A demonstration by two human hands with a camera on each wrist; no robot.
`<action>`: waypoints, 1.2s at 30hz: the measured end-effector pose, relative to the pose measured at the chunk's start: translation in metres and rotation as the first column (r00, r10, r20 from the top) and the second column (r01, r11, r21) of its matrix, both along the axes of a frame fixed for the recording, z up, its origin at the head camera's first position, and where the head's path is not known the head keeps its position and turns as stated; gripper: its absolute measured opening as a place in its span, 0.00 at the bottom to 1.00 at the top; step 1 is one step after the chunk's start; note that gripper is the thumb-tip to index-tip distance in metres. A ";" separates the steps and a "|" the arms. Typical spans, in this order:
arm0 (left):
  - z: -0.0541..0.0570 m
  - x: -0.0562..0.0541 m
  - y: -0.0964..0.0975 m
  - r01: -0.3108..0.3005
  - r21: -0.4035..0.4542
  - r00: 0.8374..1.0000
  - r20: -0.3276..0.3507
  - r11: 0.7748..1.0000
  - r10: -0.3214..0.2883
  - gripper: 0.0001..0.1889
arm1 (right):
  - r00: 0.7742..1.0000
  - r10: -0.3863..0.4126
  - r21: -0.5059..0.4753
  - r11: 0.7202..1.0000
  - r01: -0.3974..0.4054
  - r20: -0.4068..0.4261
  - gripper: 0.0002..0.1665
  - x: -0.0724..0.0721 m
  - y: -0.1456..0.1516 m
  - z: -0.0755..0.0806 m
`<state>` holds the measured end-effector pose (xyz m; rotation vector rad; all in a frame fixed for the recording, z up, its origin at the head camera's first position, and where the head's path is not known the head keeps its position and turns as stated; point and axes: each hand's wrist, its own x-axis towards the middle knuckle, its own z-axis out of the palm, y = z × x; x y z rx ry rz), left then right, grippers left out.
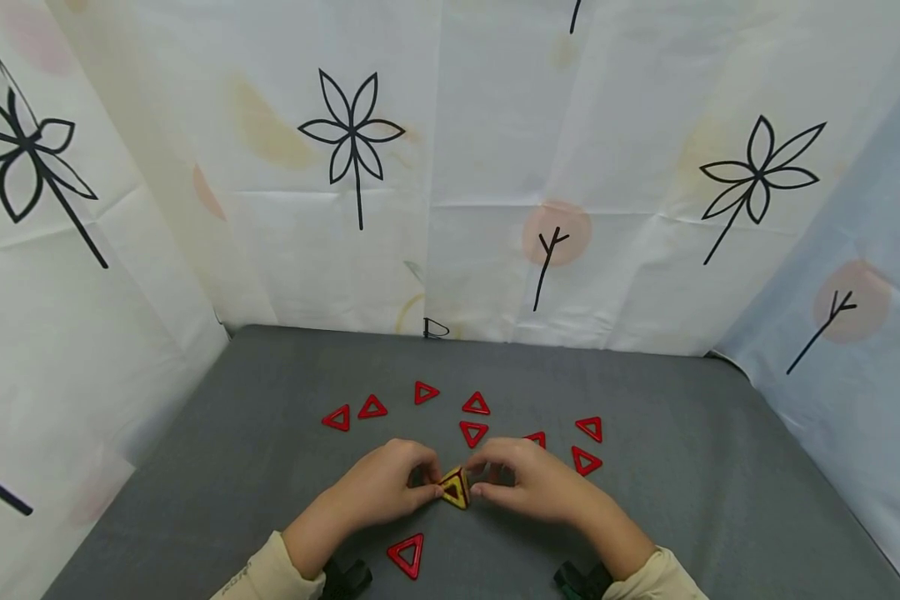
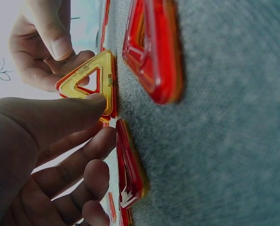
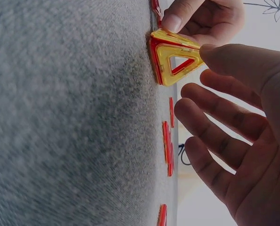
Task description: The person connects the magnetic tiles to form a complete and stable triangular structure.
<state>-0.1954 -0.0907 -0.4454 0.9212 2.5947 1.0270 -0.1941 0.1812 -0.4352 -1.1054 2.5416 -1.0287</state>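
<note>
1. My left hand (image 1: 386, 483) pinches a small yellow-and-red block (image 1: 454, 489) between thumb and fingers, the thumb lying along a yellow triangular face.
2. My right hand (image 1: 528, 475) faces it from the other side, fingers loosely spread and relaxed, wrapped around nothing; the thumb tip is at the block's edge, though I cannot tell whether it touches.
3. The block stands between my two hands, its red base down at the grey table (image 1: 720, 467), a triangular hole showing in its yellow side.
4. A lone red triangle (image 1: 407, 556) lies flat on my side of the block, near my left wrist.
5. Beyond my hands, eight more triangles (image 1: 473, 432) are scattered across the cloth, one of them (image 1: 536, 438) partly hidden behind my right hand.
6. Cream sleeves (image 1: 656, 575) cover my forearms, and a white curtain (image 1: 480, 125) printed with black-lined flowers hangs behind the table.
</note>
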 end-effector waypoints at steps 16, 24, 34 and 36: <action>0.000 -0.001 -0.001 -0.012 0.005 1.000 0.003 1.000 0.012 0.07 | 0.993 -0.084 0.000 0.996 0.084 -0.081 0.13 -0.011 0.020 0.003; 0.006 -0.006 -0.011 -0.017 0.004 0.999 0.033 1.000 0.017 0.04 | 0.979 -0.177 0.050 0.982 0.182 -0.098 0.14 -0.019 0.039 0.003; 0.022 -0.009 -0.039 -0.038 -0.064 0.994 0.098 0.997 0.044 0.15 | 0.957 -0.228 0.148 0.956 0.255 -0.177 0.16 -0.029 0.063 -0.001; 0.023 -0.009 -0.043 -0.032 -0.072 0.992 0.120 0.997 0.041 0.16 | 0.956 -0.233 0.158 0.952 0.261 -0.177 0.15 -0.031 0.067 -0.001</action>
